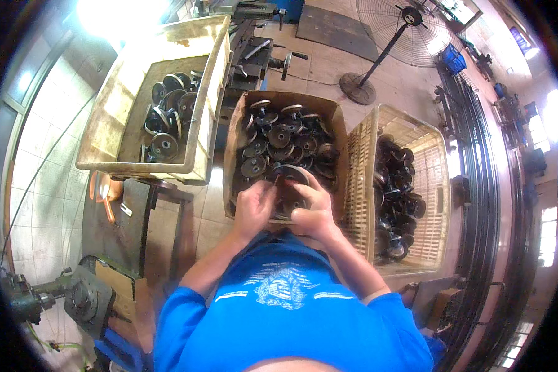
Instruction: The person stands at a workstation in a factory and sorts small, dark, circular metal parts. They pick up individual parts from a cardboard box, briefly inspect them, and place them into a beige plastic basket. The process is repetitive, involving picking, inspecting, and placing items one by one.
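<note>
My left hand (256, 208) and my right hand (315, 209) are close together over the near side of a cardboard box (231, 161). Between them is a dark disc-shaped metal part (289, 173) with a paler rim. The fingers of my right hand curl around its right side. My left hand pinches at its left side, and its fingertips are partly hidden. Many similar dark metal parts (279, 136), with round discs and stubby hubs, lie piled in the box just beyond my hands.
A cream plastic crate (189, 93) at the left holds several disc parts. At the right, a slatted crate (429, 186) holds more dark parts. An orange-handled tool (108, 204) lies on a dark bench (121, 232). A floor fan (358, 88) stands beyond. Long bars (477, 167) line the right.
</note>
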The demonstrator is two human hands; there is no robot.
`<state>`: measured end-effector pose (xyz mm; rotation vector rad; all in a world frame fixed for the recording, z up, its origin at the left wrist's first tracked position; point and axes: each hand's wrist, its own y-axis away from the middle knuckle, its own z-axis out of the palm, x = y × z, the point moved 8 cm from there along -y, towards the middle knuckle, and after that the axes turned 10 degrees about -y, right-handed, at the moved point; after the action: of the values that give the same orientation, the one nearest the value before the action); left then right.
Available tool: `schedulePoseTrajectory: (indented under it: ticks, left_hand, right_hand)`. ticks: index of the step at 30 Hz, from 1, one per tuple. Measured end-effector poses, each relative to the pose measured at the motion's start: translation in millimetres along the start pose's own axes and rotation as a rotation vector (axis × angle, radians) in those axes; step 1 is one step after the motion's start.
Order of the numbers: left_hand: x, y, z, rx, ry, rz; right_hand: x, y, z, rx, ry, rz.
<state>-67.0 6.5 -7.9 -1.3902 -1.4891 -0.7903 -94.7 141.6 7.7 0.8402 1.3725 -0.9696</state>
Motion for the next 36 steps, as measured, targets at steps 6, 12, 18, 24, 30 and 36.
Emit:
schedulePoseTrajectory:
  ticks: [6,12,18,24,30,36]
  left_hand:
    - [1.4,-0.9,5.6,-0.003,0.098,-0.063]
    - [-10.6,-11.2,13.4,0.036,0.197,-0.038]
    - [-24.3,-28.0,0.7,0.086,-0.109,-0.008]
    - [-40.8,-19.9,8.0,0.187,-0.25,0.068]
    - [-81.5,-5.5,-26.1,0.156,0.228,-0.342]
    - [-145.1,35.0,-77.1,0.241,0.082,-0.368]
  right_hand:
    - [-22.0,6.7,12.4,-0.064,0.37,-0.131]
    - [-8.2,6.8,22.9,-0.108,0.594,-0.387]
    - [11.3,-3.7,30.3,-0.163,0.529,-0.224]
    - [51.1,-49.6,20.2,-0.085,0.519,-0.001]
    - [113.0,-135.8,-28.9,0.092,0.53,-0.113]
    - [196.2,-219.2,-24.6,0.166,-0.286,0.417]
